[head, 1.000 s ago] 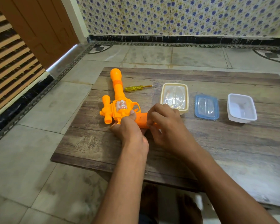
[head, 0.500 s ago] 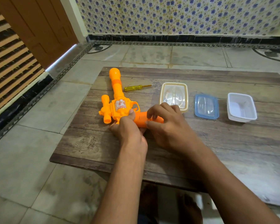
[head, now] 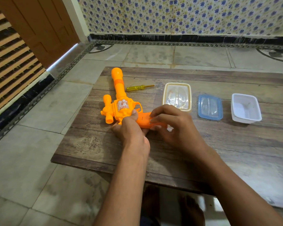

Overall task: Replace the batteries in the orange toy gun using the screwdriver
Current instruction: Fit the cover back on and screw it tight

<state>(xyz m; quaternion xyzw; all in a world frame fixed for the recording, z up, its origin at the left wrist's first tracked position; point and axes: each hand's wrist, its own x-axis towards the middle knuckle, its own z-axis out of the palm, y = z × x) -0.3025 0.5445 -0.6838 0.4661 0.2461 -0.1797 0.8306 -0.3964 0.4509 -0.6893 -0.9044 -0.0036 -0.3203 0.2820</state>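
The orange toy gun (head: 121, 105) lies flat on the tabletop (head: 203, 144), its grip held between both hands and its barrel pointing away from them. The left hand (head: 132, 132) is curled round the near side of the body where the grip begins, thumb pressed on top. The right hand (head: 175, 126) is bent over the grip, its fingertips (head: 153, 114) pinching or pressing at the upper face, where a small dark dot, perhaps a screw hole, and a short slot can be made out.

The screwdriver (head: 141, 87) lies untouched beyond the left hand, just beside the barrel, so the work is judged to be at an early stage: the cover is probably being located or tested, and unscrewing, swapping of batteries and closing are all left.

Beyond the right hand stands a cream container (head: 177, 96); further out to that hand's right lie a blue lid (head: 210, 107) and a white tub (head: 245, 108).

No batteries can be seen anywhere. The far end of the grip is hidden beneath the right palm, and whether the cover is on or loosened cannot be told.
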